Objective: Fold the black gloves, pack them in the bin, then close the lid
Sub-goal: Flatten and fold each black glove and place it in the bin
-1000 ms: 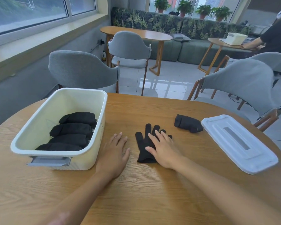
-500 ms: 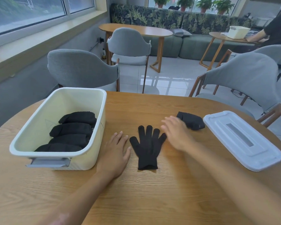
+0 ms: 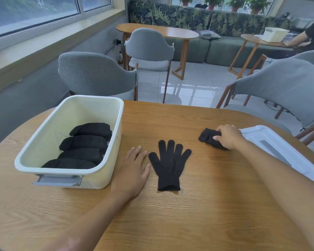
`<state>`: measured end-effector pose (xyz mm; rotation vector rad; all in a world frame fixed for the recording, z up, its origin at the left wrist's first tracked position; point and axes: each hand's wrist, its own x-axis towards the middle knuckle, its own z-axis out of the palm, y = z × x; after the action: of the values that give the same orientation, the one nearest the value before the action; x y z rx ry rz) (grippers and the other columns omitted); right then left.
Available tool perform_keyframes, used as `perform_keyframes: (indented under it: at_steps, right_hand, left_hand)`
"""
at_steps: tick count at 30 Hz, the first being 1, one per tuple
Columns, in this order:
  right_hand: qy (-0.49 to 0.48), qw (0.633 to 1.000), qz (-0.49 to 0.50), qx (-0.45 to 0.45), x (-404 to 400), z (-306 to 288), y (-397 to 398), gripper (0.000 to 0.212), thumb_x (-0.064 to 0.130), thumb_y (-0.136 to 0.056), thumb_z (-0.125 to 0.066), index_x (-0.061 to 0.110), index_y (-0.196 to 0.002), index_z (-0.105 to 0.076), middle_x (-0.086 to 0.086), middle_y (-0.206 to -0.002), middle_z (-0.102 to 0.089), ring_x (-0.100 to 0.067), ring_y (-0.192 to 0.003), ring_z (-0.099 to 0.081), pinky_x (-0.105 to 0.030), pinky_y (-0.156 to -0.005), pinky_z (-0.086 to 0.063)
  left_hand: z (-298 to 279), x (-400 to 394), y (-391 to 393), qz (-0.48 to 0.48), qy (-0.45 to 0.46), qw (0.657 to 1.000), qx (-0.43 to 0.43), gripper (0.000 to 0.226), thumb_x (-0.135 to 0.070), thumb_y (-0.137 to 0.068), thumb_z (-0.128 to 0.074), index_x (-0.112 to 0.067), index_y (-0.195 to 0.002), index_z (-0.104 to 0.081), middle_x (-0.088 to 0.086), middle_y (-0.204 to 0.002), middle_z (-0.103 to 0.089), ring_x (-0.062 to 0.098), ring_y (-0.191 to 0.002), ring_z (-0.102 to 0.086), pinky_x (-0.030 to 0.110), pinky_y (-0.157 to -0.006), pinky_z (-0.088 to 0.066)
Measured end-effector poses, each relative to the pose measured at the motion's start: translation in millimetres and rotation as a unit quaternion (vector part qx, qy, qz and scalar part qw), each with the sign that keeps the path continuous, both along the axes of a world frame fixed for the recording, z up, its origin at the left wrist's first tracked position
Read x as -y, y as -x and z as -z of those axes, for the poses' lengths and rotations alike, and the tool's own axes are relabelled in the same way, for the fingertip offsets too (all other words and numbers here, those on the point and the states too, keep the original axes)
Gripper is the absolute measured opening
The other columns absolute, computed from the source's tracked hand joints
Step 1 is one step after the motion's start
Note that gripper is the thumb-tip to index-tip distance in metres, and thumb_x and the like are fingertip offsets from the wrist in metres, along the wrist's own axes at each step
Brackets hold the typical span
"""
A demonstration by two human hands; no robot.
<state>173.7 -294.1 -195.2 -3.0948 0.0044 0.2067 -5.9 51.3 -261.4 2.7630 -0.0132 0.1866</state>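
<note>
- Flat black glove [image 3: 169,164] lies spread out near the middle of the table [image 3: 198,214], fingers pointing to the far edge, cuff toward the near edge.
- Bunched black glove [image 3: 207,137] sits farther off to the right, just beside the lid [image 3: 286,151].
- Right hand [image 3: 228,136] is on the bunched glove w/ fingers curled round it, gripping it.
- Left hand [image 3: 131,171] lies flat on the table, fingers straight & a bit spread, holding nothing. It is btwn the bin [image 3: 109,171] and the flat glove, thumb just beside the glove's edge.
- Bin is cream, w/ a grey handle [image 3: 57,180] on the near end. It stands by the left edge of the table, top open.
- Four folded gloves [image 3: 83,142] lie in a row inside the bin, on its right side.
- Lid is white, lying flat by the right edge of the table, well apart from the bin.
- Grey chairs [image 3: 96,75] stand past the far edge.
- Far right corner of the room: another person's arm [image 3: 297,39] at a small table w/ a white box [image 3: 274,34].
</note>
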Motion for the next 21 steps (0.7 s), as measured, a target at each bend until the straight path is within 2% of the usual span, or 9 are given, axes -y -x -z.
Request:
perform_keyframes:
  at_steps: [2,4,7,9,10,12,15,18,21]
  right_hand:
    - [0.003,1.0,-0.006,-0.012,-2.3,-0.3,3.5,0.024,0.038,-0.097,-0.06,0.019,-0.111,-0.066,-0.007,-0.117,-0.064,-0.03,-0.118,-0.048,-0.043,-0.093,-0.044]
    - [-0.026,1.0,-0.012,0.004,-3.9,-3.1,8.4,0.014,0.035,-0.096,-0.062,0.021,-0.099,-0.063,-0.004,-0.11,-0.064,-0.026,-0.109,-0.051,-0.042,-0.089,-0.047]
    - [-0.132,0.986,-0.021,0.096,-9.7,-16.7,21.0,0.013,0.029,-0.093,-0.067,0.024,-0.093,-0.054,0.002,-0.104,-0.055,-0.02,-0.097,-0.052,-0.037,-0.079,-0.049]
    - [-0.152,0.97,-0.068,0.179,-16.9,-26.8,40.3,0.02,0.027,-0.088,-0.072,0.025,-0.091,-0.052,0.007,-0.102,-0.049,-0.016,-0.095,-0.049,-0.03,-0.073,-0.043]
    - [-0.144,0.964,-0.108,0.194,-20.6,-29.8,53.8,0.024,0.03,-0.085,-0.074,0.026,-0.092,-0.052,0.009,-0.103,-0.047,-0.014,-0.097,-0.047,-0.029,-0.074,-0.04]
    - [-0.106,0.964,-0.191,0.153,-27.4,-26.6,88.8,0.033,0.047,-0.08,-0.075,0.03,-0.095,-0.052,0.014,-0.11,-0.045,-0.01,-0.102,-0.045,-0.028,-0.081,-0.039]
    - [-0.03,0.96,-0.258,0.102,-28.5,-3.4,140.9,0.034,0.065,-0.086,-0.058,0.032,-0.097,-0.055,0.022,-0.119,-0.043,-0.004,-0.105,-0.045,-0.023,-0.087,-0.039]
    - [-0.066,0.959,-0.246,0.124,-25.0,9.3,160.6,0.024,0.056,-0.093,-0.052,0.033,-0.097,-0.056,0.021,-0.116,-0.051,-0.004,-0.105,-0.052,-0.022,-0.085,-0.045]
    - [-0.091,0.964,-0.213,0.131,-26.7,13.9,154.7,0.025,0.045,-0.096,-0.055,0.031,-0.117,-0.055,0.018,-0.123,-0.052,-0.005,-0.115,-0.051,-0.024,-0.092,-0.046]
  left_hand:
    - [0.8,-0.4,0.1,0.001,-0.002,1.0,-0.002,0.056,-0.052,-0.103,-0.033,-0.032,-0.156,-0.03,-0.011,-0.165,-0.018,0.009,-0.153,-0.009,0.032,-0.124,-0.014]
    - [1.4,-0.5,-0.2,0.0,-0.003,1.0,-0.003,0.056,-0.053,-0.103,-0.033,-0.033,-0.156,-0.03,-0.011,-0.165,-0.018,0.008,-0.153,-0.009,0.032,-0.124,-0.014]
    - [1.4,-0.4,-0.4,0.002,-0.001,1.0,-0.002,0.056,-0.052,-0.103,-0.034,-0.032,-0.155,-0.031,-0.01,-0.165,-0.019,0.009,-0.153,-0.009,0.032,-0.123,-0.014]
    - [1.3,-0.4,-0.3,0.004,0.004,1.0,-0.004,0.056,-0.051,-0.103,-0.034,-0.032,-0.156,-0.03,-0.01,-0.165,-0.018,0.009,-0.153,-0.008,0.032,-0.123,-0.013]
    - [1.5,-0.3,0.4,0.006,0.004,1.0,-0.003,0.056,-0.051,-0.104,-0.034,-0.031,-0.156,-0.031,-0.01,-0.165,-0.018,0.009,-0.153,-0.008,0.031,-0.123,-0.012]
    - [1.5,-0.5,0.8,0.006,0.004,1.0,-0.001,0.056,-0.05,-0.104,-0.034,-0.031,-0.155,-0.031,-0.009,-0.165,-0.019,0.009,-0.153,-0.009,0.031,-0.123,-0.012]
    - [0.6,-0.2,0.0,0.004,0.003,1.0,0.001,0.055,-0.05,-0.103,-0.034,-0.031,-0.155,-0.032,-0.009,-0.165,-0.02,0.01,-0.153,-0.011,0.033,-0.123,-0.014]
    - [0.3,0.6,-0.2,0.007,0.0,1.0,0.001,0.055,-0.05,-0.104,-0.033,-0.031,-0.155,-0.031,-0.009,-0.165,-0.02,0.011,-0.153,-0.01,0.033,-0.123,-0.015]
    - [0.2,0.6,1.7,0.009,0.0,1.0,0.001,0.056,-0.05,-0.104,-0.032,-0.03,-0.156,-0.031,-0.008,-0.165,-0.02,0.011,-0.153,-0.01,0.034,-0.124,-0.015]
